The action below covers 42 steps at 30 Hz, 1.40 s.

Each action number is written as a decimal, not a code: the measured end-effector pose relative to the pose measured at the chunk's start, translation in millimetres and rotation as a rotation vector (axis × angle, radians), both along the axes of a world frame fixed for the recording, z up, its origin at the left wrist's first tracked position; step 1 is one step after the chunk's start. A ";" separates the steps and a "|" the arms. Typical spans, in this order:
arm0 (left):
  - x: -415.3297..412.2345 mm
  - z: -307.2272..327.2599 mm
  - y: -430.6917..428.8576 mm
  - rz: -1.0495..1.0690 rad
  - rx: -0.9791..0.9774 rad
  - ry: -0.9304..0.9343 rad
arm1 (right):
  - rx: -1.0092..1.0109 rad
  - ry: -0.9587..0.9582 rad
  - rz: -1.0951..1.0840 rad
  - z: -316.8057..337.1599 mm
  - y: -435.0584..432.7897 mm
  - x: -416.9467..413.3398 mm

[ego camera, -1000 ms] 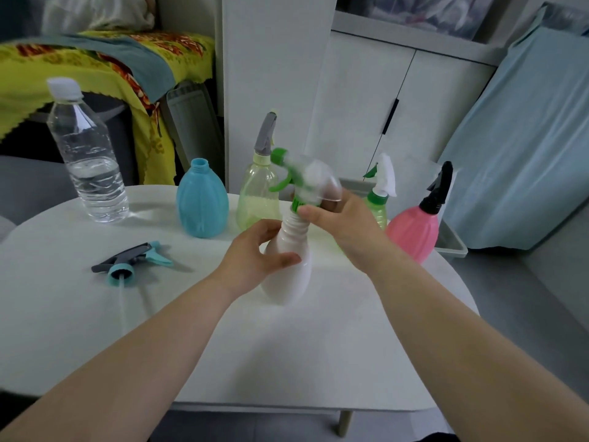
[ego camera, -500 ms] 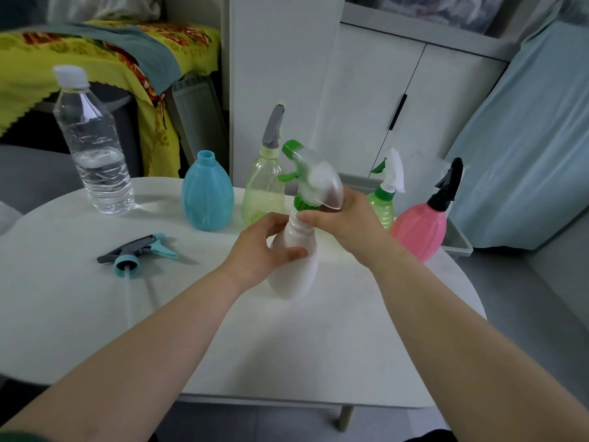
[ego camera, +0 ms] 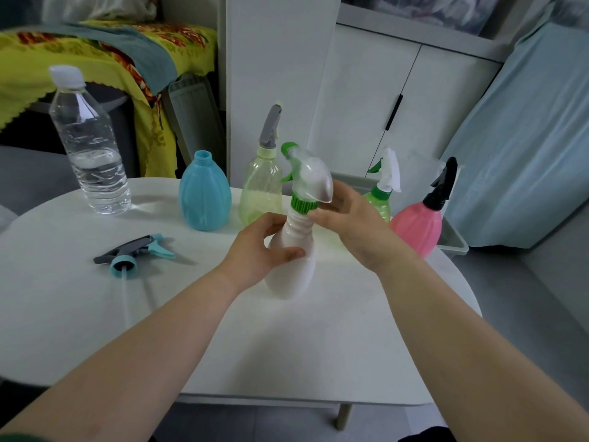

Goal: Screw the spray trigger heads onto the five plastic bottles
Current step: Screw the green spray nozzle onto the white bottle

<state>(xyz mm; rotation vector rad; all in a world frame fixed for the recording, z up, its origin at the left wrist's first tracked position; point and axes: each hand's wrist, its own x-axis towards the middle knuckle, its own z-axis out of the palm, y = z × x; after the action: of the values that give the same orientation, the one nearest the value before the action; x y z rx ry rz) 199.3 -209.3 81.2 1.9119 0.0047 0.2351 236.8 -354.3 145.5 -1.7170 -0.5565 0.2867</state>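
Twisting green collar onto white bottle, left hand gripping body, right hand pinching collar; next, likely blue bottle leftward.

The small green plastic spray bottle behind the right grip is mostly hidden; both forearms run off-frame

A clear water bottle with a white cap stands upright at the far left of the round white table, partly filled. Behind it a yellow patterned cloth hangs over some furniture, a grey-blue towel draped on top. White cabinet doors with a dark handle face the table, and pale blue fabric hangs at the right.
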 end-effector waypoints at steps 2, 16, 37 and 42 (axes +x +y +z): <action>0.0 -0.3 0.4 -0.002 -0.004 -0.004 | 0.065 -0.023 -0.021 1.3 2.3 2.1; 0.5 -0.9 -0.1 -0.004 -0.003 -0.013 | -0.087 -0.139 -0.146 -7.2 16.5 -11.9; 0.7 -2.8 -0.4 0.008 0.020 -0.038 | 0.006 -0.144 -0.154 -12.7 14.3 -10.1; 0.1 -2.9 -1.8 0.018 0.022 -0.006 | 0.064 -0.169 -0.262 -15.1 20.0 -7.7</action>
<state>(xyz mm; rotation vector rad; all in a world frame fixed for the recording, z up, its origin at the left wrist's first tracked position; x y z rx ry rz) 199.4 -211.1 78.3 1.9338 0.0154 0.2545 229.1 -334.3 130.4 -1.7389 -0.4509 -0.0626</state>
